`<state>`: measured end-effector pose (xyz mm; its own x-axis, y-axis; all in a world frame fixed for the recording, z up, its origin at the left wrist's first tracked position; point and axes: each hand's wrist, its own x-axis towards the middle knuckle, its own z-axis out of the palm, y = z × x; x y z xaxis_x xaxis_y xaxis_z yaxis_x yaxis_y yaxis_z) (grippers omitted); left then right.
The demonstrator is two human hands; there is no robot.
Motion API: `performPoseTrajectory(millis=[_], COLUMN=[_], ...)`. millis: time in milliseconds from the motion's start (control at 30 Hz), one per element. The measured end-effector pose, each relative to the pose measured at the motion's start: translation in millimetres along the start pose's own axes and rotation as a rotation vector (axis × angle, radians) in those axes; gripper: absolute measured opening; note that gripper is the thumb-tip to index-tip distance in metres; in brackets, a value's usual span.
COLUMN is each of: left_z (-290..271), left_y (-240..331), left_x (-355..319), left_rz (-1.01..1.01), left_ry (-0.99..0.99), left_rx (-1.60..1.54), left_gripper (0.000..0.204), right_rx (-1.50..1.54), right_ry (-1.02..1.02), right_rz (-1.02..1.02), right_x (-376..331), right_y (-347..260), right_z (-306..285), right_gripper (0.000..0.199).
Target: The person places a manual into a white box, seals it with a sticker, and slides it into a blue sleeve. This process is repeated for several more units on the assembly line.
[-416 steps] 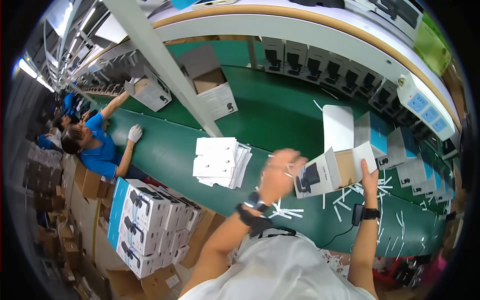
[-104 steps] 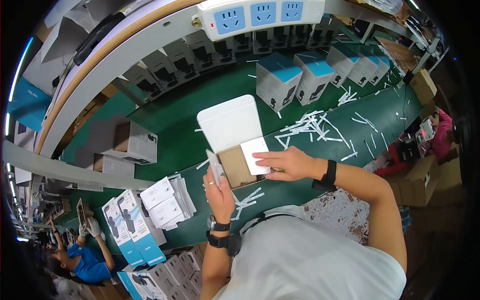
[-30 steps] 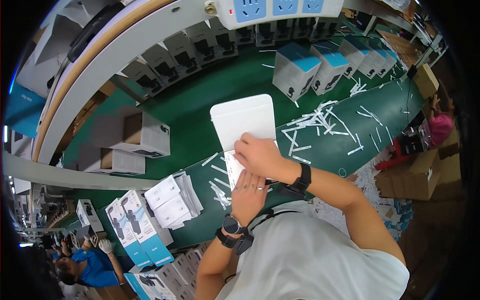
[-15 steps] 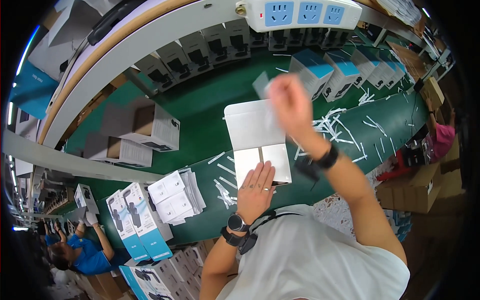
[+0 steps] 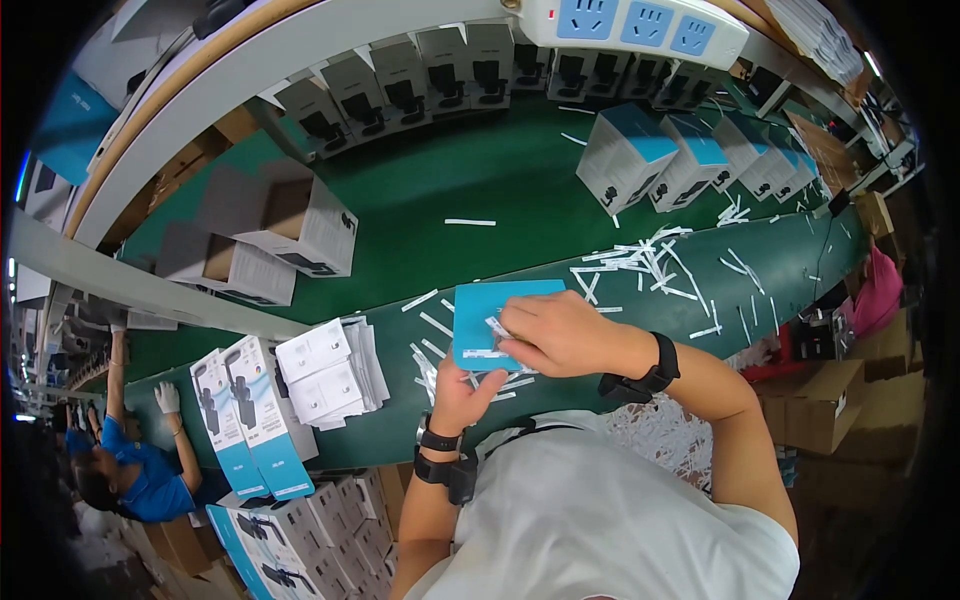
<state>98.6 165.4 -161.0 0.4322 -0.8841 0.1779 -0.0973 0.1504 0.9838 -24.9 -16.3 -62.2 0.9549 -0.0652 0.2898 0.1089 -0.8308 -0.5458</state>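
Head view, looking down on a packing line. A blue-topped box (image 5: 480, 315) lay on the near edge of the green bench (image 5: 480, 190), directly before the person. The right hand (image 5: 555, 333) rested on the box's right half, fingers curled down against its blue face over a small white strip (image 5: 497, 327); whether the fingertips pinched the strip could not be told. The left hand (image 5: 462, 385) gripped the box from below at its near edge, thumb laid up on the blue face. Both wrists wore dark bands. Loose white paper strips (image 5: 640, 265) lay scattered on the bench to the right of the box and just beside its left edge. A stack of white leaflets (image 5: 325, 368) sat to the left, well apart from the box, with upright printed cartons (image 5: 250, 415) beyond it. Closed grey-and-blue boxes (image 5: 625, 155) stood in a row at the far right, and open cartons (image 5: 290, 215) lay on their sides at the far left. A power strip (image 5: 630, 25) was mounted on the rail overhead. A co-worker in blue with a white glove (image 5: 167, 397) stood at the lower left.
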Motion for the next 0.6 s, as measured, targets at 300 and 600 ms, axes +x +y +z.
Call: performPoseTrajectory(millis=[300,600], left_z=[-1,-12], left_y=[6,-17], left_x=[2,-3], left_rz=[-0.065,-0.123], left_ry=[-0.004,-0.091], left_rx=[-0.104,-0.085], left_gripper=[0.026,0.026], right_rx=[0.007,0.137], right_ry=[0.018,0.027], right_rz=[0.048,-0.105], right_x=[6,9], right_y=[3,5], right_z=[4,19], right_gripper=[0.014,0.020])
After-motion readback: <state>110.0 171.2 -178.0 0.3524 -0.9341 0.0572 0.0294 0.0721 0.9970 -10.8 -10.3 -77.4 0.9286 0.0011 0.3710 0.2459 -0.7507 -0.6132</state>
